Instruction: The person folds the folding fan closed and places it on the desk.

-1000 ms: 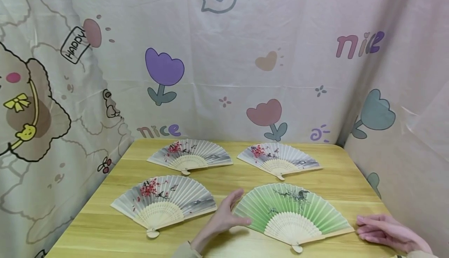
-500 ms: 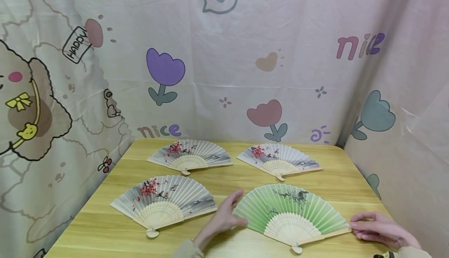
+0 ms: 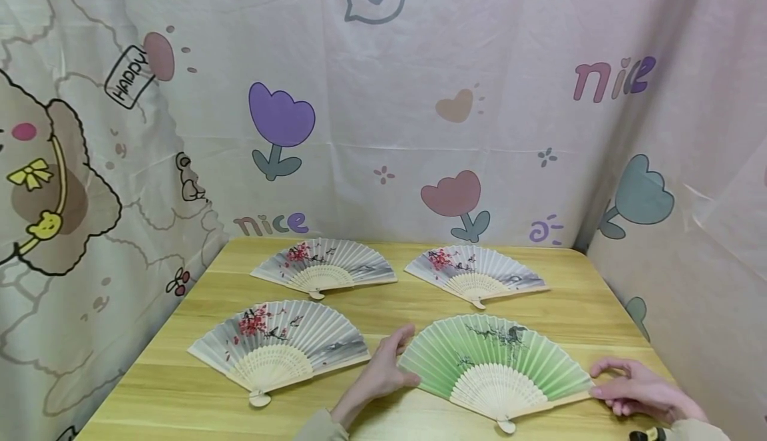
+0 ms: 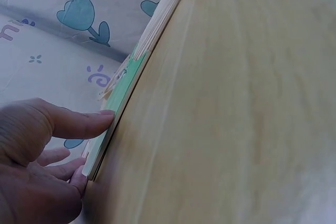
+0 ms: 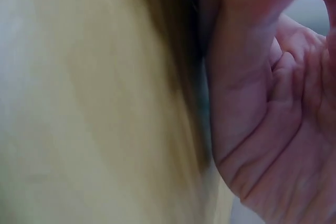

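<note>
A green folding fan (image 3: pixel 503 354) lies spread on the wooden table, with dark branches printed on its leaf and pale openwork ribs. My left hand (image 3: pixel 381 373) pinches its left end. In the left wrist view the thumb (image 4: pixel 86 123) rests on top of the green edge, with fingers at the tip below. At the fan's right end, my right hand (image 3: pixel 641 391) pinches the outer guard stick between thumb and fingers, covering the very tip. The right wrist view is mostly filled by the palm (image 5: pixel 262 103) beside the tabletop.
A grey-white fan with red blossoms (image 3: pixel 278 341) lies open to the left of my left hand. Two similar spread fans, one back left (image 3: pixel 323 268) and one back right (image 3: pixel 476 271), lie farther off. Printed cloth (image 3: pixel 383 114) hangs behind and beside the table (image 3: pixel 150 388).
My right hand has moved left from beside the fan onto its right end and taken hold there. The left thumb has drawn in against the fan's left edge. The other fans have not moved.
</note>
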The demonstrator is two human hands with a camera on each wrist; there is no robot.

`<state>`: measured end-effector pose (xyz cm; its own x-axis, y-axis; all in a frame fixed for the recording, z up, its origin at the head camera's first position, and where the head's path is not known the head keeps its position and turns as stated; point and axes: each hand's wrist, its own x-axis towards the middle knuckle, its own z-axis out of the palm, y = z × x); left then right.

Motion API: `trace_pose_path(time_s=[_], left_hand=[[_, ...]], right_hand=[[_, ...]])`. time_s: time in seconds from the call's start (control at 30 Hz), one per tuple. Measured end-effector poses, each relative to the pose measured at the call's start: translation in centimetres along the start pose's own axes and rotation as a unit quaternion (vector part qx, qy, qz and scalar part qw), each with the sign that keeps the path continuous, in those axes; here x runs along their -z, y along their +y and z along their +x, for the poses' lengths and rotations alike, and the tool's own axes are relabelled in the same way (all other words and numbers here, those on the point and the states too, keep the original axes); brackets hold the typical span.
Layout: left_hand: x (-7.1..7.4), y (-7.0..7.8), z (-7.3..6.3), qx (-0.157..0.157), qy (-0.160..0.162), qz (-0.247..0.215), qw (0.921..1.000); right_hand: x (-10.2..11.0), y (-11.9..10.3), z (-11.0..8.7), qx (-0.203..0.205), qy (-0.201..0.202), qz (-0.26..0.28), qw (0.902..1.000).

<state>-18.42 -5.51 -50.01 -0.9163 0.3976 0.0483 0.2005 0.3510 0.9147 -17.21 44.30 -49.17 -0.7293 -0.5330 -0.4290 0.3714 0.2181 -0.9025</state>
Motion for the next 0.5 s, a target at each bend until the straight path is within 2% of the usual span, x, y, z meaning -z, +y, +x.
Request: trace_pose_path(time_s=[0.2, 0.37, 0.5], left_hand=[[-0.16, 0.07, -0.05, 0.012, 0.011, 0.010, 0.9998], [-0.22, 0.07, -0.06, 0.011, 0.017, 0.017, 0.9996], [-0.25, 0.04, -0.04, 0.011, 0.019, 0.025, 0.9995]], right_hand=[[0.06, 0.04, 0.38, 0.033, -0.032, -0.023, 0.9987], [-0.02, 0.27, 0.64, 0.077, -0.027, -0.059, 0.9949], [-0.08, 0.25, 0.73, 0.071, -0.014, -0.069, 0.9949]])
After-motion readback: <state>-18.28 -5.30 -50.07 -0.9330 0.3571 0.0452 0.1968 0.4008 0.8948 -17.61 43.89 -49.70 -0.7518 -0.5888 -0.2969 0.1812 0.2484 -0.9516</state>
